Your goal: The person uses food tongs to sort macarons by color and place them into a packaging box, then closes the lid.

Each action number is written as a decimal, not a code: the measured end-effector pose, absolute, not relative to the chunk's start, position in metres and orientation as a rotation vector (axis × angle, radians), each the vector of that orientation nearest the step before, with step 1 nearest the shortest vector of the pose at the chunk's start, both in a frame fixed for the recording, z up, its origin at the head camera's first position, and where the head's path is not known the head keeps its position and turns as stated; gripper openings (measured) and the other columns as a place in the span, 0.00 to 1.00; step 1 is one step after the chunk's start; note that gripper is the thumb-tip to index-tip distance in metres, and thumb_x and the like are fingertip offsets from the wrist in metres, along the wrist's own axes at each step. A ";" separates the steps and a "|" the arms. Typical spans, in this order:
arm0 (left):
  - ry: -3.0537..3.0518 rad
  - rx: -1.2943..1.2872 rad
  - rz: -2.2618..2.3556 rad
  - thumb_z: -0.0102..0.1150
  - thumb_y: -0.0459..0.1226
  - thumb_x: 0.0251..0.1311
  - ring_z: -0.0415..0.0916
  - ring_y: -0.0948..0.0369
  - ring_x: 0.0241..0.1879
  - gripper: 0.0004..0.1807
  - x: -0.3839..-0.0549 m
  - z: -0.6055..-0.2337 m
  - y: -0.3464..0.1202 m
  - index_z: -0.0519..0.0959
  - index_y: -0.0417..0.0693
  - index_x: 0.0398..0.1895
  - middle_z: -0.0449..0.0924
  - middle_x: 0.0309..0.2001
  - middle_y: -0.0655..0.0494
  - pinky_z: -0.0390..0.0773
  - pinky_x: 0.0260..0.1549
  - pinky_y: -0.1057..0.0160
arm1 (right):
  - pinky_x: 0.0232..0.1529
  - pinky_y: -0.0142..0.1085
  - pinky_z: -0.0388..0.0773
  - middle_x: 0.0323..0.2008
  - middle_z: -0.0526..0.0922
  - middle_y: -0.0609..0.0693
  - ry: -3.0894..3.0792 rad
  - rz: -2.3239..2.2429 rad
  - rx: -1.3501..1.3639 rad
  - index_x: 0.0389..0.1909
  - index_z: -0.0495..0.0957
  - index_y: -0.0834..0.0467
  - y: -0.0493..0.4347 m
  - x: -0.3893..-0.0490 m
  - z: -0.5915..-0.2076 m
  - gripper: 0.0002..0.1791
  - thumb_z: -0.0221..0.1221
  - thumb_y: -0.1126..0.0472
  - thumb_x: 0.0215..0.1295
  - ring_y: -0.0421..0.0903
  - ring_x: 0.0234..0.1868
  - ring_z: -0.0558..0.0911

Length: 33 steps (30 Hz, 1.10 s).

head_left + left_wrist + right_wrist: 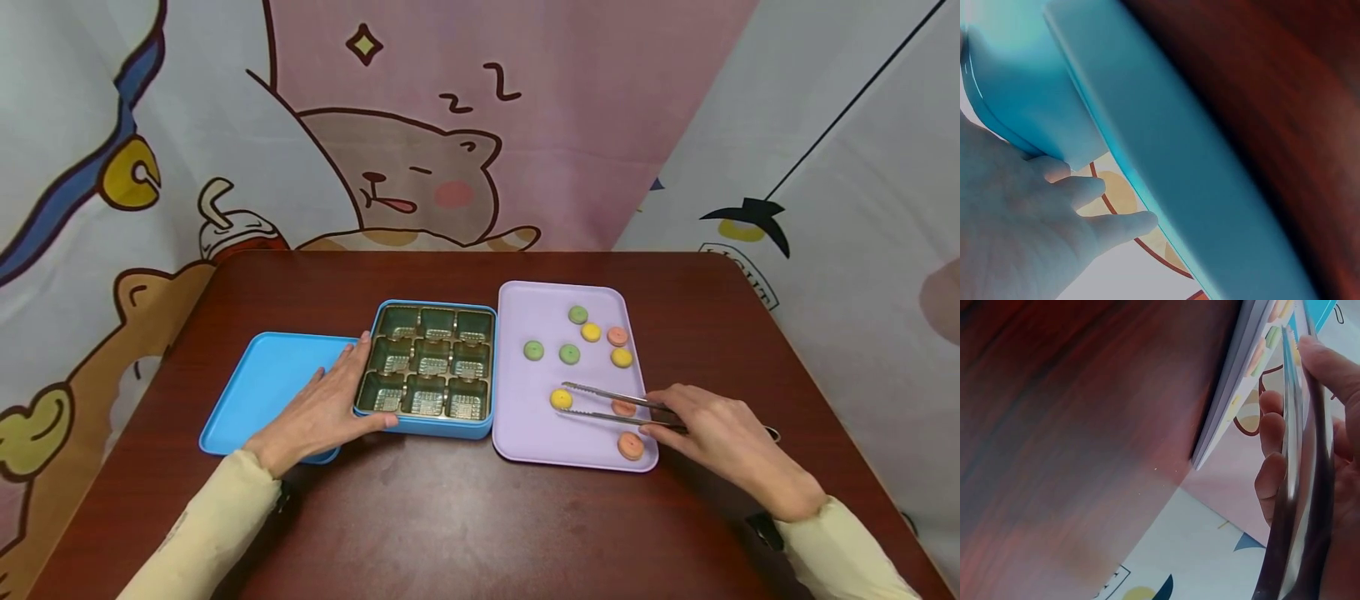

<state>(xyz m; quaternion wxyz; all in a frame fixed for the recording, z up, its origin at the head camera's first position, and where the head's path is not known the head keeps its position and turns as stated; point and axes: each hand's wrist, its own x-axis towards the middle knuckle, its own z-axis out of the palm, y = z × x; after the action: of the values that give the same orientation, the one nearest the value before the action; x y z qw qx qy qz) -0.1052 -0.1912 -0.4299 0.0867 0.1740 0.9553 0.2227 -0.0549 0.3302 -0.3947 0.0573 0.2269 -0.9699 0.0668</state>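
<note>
My left hand [330,408] rests against the near left corner of a blue box [442,427], fingers straight along its side and thumb at the front edge. A shiny gold-green divided insert [412,357] fills the box, and its compartments hold nothing. With my right hand [723,433] I grip metal tongs [600,392] over a lilac tray [525,308]. The tong tips stand on either side of a yellow macaron [561,399]; whether both touch it, I cannot tell. An orange macaron [624,407] lies between the tong arms, partly covered.
Several other macarons lie on the tray: green [570,354], yellow [621,357] and orange [631,446]. A blue lid-like tray [262,383] lies left of the box, partly under my left forearm. Behind the brown table [450,517] hangs a printed cloth [570,100].
</note>
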 end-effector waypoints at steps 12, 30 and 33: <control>2.843 0.505 0.670 0.62 0.73 0.54 0.41 0.42 0.81 0.72 -0.106 -0.429 -0.190 0.34 0.44 0.85 0.40 0.84 0.43 0.49 0.70 0.26 | 0.25 0.36 0.78 0.33 0.85 0.46 -2.911 0.151 0.746 0.46 0.86 0.57 0.329 -0.058 -0.397 0.22 0.79 0.51 0.53 0.37 0.28 0.77; 2.844 0.518 0.661 0.61 0.73 0.56 0.41 0.44 0.82 0.71 -0.105 -0.429 -0.191 0.33 0.46 0.85 0.40 0.84 0.45 0.46 0.69 0.25 | 0.22 0.33 0.74 0.31 0.84 0.44 -2.816 0.185 0.779 0.44 0.87 0.56 0.324 -0.058 -0.391 0.23 0.81 0.52 0.49 0.34 0.26 0.73; 2.838 0.521 0.672 0.61 0.73 0.56 0.40 0.45 0.82 0.70 -0.105 -0.429 -0.192 0.33 0.46 0.85 0.39 0.84 0.46 0.45 0.70 0.25 | 0.22 0.32 0.74 0.31 0.84 0.44 -2.769 0.222 0.806 0.45 0.87 0.56 0.320 -0.060 -0.388 0.23 0.81 0.54 0.48 0.34 0.26 0.72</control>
<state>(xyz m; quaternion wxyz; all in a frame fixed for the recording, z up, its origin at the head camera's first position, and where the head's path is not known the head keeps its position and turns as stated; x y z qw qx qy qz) -0.1054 -0.1920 -0.4295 0.0891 0.1753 0.9541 0.2259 -0.0598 0.3201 -0.3875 0.1244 0.2767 -0.9498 0.0762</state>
